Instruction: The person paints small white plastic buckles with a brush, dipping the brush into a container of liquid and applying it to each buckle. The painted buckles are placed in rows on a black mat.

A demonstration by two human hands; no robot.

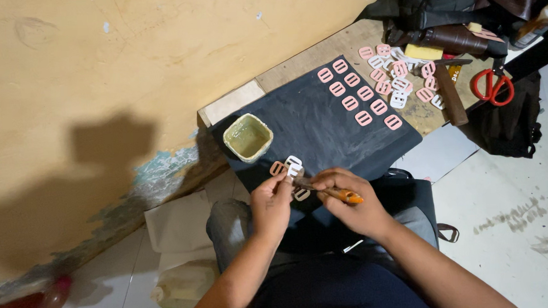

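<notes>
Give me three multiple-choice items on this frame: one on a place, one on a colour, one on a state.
1. Where is the cream tub?
A. on the floor tiles
B. on the dark sheet's left corner
C. beside the scissors

2. What colour are the scissors' handles?
A. red
B. blue
C. green

3. What does the right hand hold?
A. nothing
B. a hammer
C. an orange-handled brush

B: the tub stands on the dark sheet.
A: both loops are red.
C: the brush points toward the white buckle at the left hand.
</notes>
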